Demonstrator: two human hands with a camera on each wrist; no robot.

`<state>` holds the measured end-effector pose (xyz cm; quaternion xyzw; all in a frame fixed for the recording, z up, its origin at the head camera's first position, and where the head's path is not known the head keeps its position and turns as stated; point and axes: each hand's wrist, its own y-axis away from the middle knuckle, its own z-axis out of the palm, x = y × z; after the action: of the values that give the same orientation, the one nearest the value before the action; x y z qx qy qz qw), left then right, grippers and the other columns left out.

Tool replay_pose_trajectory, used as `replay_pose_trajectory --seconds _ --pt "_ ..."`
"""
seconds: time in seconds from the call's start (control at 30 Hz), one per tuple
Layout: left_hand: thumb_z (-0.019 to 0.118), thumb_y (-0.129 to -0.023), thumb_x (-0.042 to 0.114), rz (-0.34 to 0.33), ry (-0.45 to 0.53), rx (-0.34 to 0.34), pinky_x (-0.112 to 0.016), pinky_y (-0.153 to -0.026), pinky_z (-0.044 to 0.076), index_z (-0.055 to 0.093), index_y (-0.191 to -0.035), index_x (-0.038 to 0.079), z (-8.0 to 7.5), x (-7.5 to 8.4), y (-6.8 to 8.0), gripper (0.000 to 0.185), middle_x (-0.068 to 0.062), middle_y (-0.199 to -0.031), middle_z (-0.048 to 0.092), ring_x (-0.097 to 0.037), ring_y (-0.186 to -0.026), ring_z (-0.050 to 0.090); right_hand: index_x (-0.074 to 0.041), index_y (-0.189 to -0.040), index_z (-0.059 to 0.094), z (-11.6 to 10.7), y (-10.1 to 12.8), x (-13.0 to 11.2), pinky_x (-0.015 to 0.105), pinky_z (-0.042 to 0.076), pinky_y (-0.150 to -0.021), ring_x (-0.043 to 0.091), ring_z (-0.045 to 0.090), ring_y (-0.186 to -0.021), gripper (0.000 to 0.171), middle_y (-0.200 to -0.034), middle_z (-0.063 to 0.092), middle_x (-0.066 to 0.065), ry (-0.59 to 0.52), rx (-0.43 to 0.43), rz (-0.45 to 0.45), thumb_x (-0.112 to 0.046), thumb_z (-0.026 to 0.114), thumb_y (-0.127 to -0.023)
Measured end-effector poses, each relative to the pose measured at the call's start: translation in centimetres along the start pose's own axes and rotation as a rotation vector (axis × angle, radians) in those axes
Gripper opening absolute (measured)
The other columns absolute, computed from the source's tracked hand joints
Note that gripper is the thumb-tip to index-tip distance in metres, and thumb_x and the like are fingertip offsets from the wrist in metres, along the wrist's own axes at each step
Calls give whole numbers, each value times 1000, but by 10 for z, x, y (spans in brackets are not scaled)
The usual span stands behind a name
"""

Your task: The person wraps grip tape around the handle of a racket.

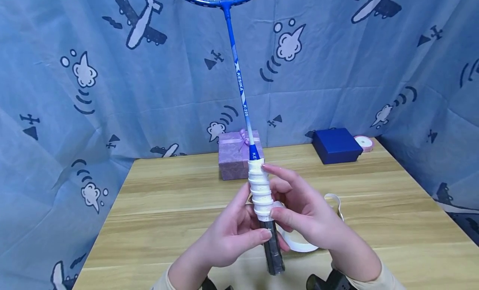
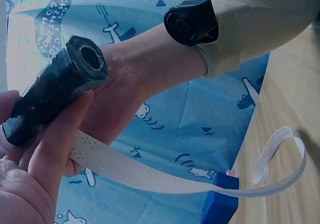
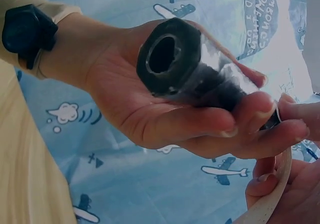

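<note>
A blue badminton racket (image 1: pixel 239 80) stands upright, slightly tilted, its head cut off by the top of the head view. White perforated grip tape (image 1: pixel 260 190) winds round the upper handle in ridged turns; the lower handle (image 1: pixel 272 250) is bare black. My left hand (image 1: pixel 232 236) grips the black part from the left, thumb across its front. On the right side my right hand (image 1: pixel 308 211) pinches the tape at the lowest turn, its index fingertip touching the top of the wrap. The loose tape tail (image 2: pixel 135 174) hangs from that hand and curls above the table.
A purple gift box (image 1: pixel 233 157) with a ribbon bow stands behind the handle. Farther right are a dark blue box (image 1: pixel 337 146) and a pink ribbon roll (image 1: pixel 364 143). The wooden table (image 1: pixel 168 211) meets a blue printed curtain (image 1: pixel 168 82) behind and at the sides.
</note>
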<state>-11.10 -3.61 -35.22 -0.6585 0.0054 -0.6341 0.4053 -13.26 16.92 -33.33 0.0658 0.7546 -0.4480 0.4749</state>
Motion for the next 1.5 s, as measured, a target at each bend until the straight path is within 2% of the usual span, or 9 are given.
replay_pose_trajectory --seconds 0.2,0.3,0.47,0.57,0.83,1.03,1.2,1.33,1.5 --pt "41 -100 -16 11 18 -37 -55 -99 57 -6 -162 13 -1 0 0 83 -50 -121 46 -62 -94 64 4 -159 22 1 -1 1 28 44 -47 20 56 -82 72 -124 63 10 -36 -4 -9 22 51 -95" --pt "46 -100 -14 -17 -31 32 -54 -94 60 -3 -163 16 1 0 1 85 -47 -124 48 -54 -94 69 6 -158 24 3 -1 1 27 52 -62 21 57 -87 71 -121 62 10 5 29 13 21 54 -95" --pt "73 -95 6 -153 -441 328 -31 -58 62 22 -160 26 7 -2 2 85 -16 -112 71 -13 -78 72 -1 -156 34 10 0 -1 26 55 -71 20 59 -91 74 -112 63 9 195 150 135 17 64 -91" --pt "81 -91 14 -208 -610 396 -27 -49 57 27 -157 27 9 -2 1 87 -5 -106 75 -4 -73 68 -7 -156 39 12 0 -1 26 54 -65 17 59 -89 77 -107 64 10 273 192 172 17 68 -89" --pt "72 -94 -1 -229 -362 334 -39 -65 66 21 -155 22 11 -1 1 82 -23 -113 68 -19 -77 75 -15 -161 35 13 -1 -3 25 55 -68 16 60 -87 86 -108 65 12 281 189 183 16 70 -88" --pt "61 -97 -10 -152 -168 247 -51 -69 65 15 -155 17 8 -2 2 79 -37 -113 63 -40 -75 75 -8 -162 28 10 -1 -1 25 56 -78 19 63 -90 87 -113 67 12 243 167 169 16 68 -89" --pt "52 -98 -14 -109 -19 163 -61 -69 61 7 -158 18 6 -3 3 82 -48 -115 55 -61 -75 65 1 -162 18 6 -1 3 26 57 -83 21 62 -94 85 -116 65 9 101 93 103 18 62 -92" --pt "49 -99 -16 -89 21 128 -60 -71 62 4 -159 16 5 -5 3 82 -52 -114 51 -68 -77 60 4 -163 12 6 -2 5 25 56 -86 18 60 -100 84 -124 63 9 6 59 53 19 58 -94" --pt "53 -98 -14 -82 -40 176 -59 -72 62 8 -158 17 8 -6 1 82 -48 -112 53 -59 -78 68 6 -160 22 7 1 5 23 55 -91 17 60 -107 78 -134 60 6 61 85 41 22 57 -92"
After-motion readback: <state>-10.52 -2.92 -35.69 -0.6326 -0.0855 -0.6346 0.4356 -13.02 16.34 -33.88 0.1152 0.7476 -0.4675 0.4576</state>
